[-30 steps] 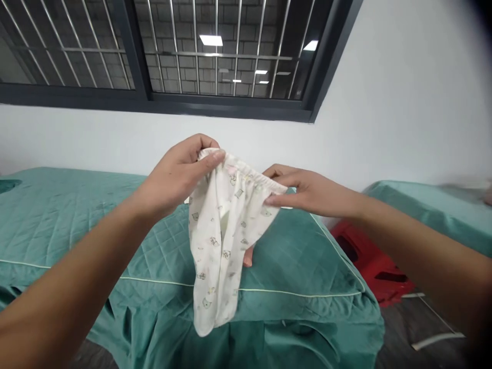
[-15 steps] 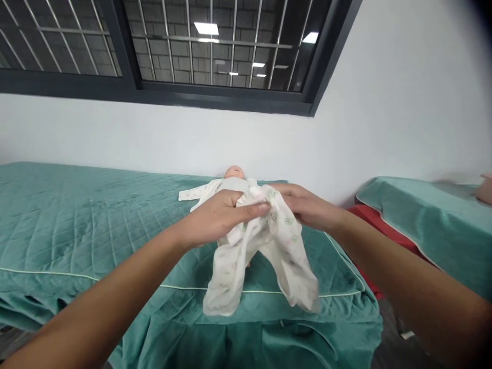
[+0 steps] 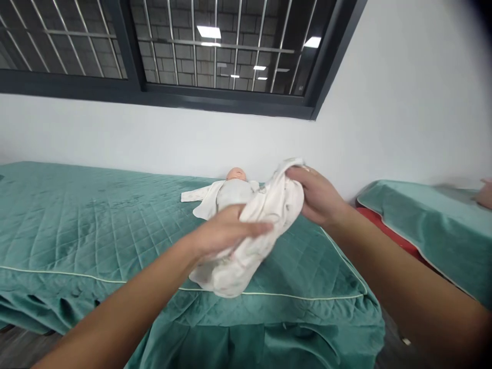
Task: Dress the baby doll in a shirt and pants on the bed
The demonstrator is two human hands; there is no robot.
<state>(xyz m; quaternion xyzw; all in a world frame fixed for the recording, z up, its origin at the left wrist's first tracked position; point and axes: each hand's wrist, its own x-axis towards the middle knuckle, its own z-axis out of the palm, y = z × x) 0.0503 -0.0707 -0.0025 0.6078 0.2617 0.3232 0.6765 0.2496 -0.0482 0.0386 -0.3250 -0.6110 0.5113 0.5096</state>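
A pair of white baby pants (image 3: 261, 230) with a small print hangs bunched between my two hands, above the near part of the bed. My left hand (image 3: 226, 230) grips the cloth at its middle, thumb on top. Higher up and to the right, my right hand (image 3: 317, 195) pinches one end of the pants, its fingertips partly hidden by fabric. Behind them a baby doll (image 3: 236, 174) lies on its back, head toward the wall. A white top (image 3: 207, 197) lies spread under and around the doll, one sleeve stretched left. The doll's legs are hidden.
The bed has a green quilted cover (image 3: 96, 220) with a pale piped edge. A window (image 3: 223, 51) with metal bars is set in the white wall (image 3: 154, 136). Off to the right stands another green-covered surface (image 3: 423, 220) with red (image 3: 388, 230) beneath it.
My right hand has lifted its end of the pants up and right. The two legs, hanging apart before, are now gathered together toward the lower left.
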